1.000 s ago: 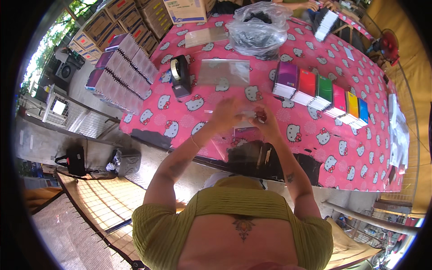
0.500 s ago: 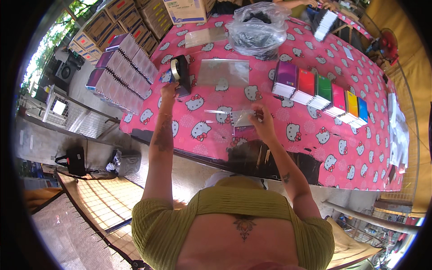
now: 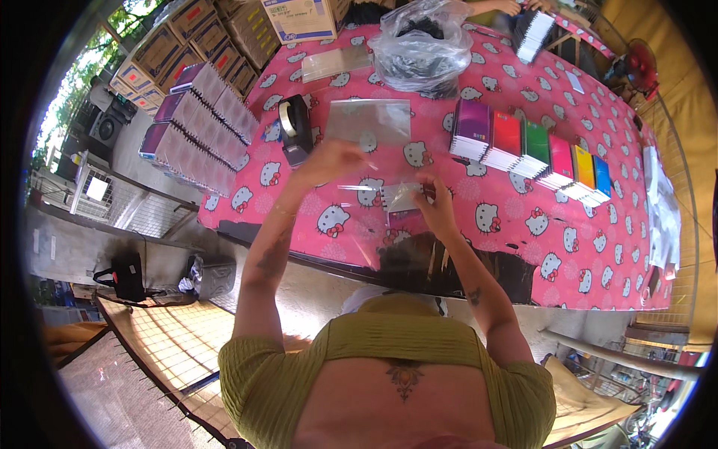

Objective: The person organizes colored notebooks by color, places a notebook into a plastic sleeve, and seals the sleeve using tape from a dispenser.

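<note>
Right hand [image 3: 437, 206] steadying a small notebook [image 3: 402, 197], left hand [image 3: 338, 163] hovering with what may be tape

The small notebook is lying near the table's front edge, its spiral facing left, with clear film [image 3: 351, 187] glinting beside it. The right hand is grasping its right end, thumb and fingers closing in on that edge. The left hand is hovering above and to the left, between the notebook and the black tape dispenser [image 3: 296, 135]. It is blurring, so whether it is gripping anything cannot be told for certain — a pale sliver [image 3: 372, 165] is showing at its fingertips, possibly a strip of tape.

The step in hand seems to be fastening the film around the notebook. The next move, as far as one can judge, is calling for a careful placing of that strip across the film's edge — the right hand pressing the film flat meanwhile.

A flat clear sheet [image 3: 368, 122] is lying beyond the hands. Colourful notebooks [image 3: 506, 135] are standing in a row to the right, and film-covered stacks [image 3: 196, 131] are rising at the left.
</note>
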Motion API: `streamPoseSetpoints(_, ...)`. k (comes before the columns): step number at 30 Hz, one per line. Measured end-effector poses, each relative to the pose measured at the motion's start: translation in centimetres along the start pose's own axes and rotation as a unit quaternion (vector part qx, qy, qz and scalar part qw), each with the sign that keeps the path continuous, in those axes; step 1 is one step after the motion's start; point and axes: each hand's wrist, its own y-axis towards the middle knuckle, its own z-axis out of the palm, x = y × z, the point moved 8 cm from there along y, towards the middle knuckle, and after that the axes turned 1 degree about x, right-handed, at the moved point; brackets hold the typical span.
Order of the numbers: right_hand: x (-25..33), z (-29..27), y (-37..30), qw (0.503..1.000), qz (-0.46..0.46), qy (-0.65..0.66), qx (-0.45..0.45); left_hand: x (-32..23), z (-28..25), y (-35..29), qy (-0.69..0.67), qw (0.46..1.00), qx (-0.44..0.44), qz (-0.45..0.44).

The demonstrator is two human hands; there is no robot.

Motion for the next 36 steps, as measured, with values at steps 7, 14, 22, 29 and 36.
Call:
streamPoseSetpoints(7, 0.4, -0.5, -0.1, 0.999, 0.014, 0.029, 0.006, 1.5, 10.1, 7.8, 0.192, 0.924, 0.327, -0.051)
streamPoseSetpoints(14, -0.1, 0.3, -0.7, 0.984, 0.023, 0.171, -0.043, 13.2, 12.7, 2.6, -0.251, 0.933, 0.125, -0.226)
streamPoseSetpoints(22, -1.2, 4.2, -11.1, 0.938, -0.097, -0.318, 0.101, -2.6, 9.6, -6.0, 0.138, 0.963, -0.230, -0.011)
streamPoseSetpoints(29, -0.6, 5.4, -11.9, 0.916, -0.110, -0.374, 0.092, 9.8, -1.4, -26.3, -0.076, 0.786, -0.549, -0.274)
streamPoseSetpoints(36, -0.3, 5.7, -11.6, 0.912, -0.109, -0.383, 0.097, 15.2, -9.4, -30.8, 0.387, 0.666, -0.431, -0.470)
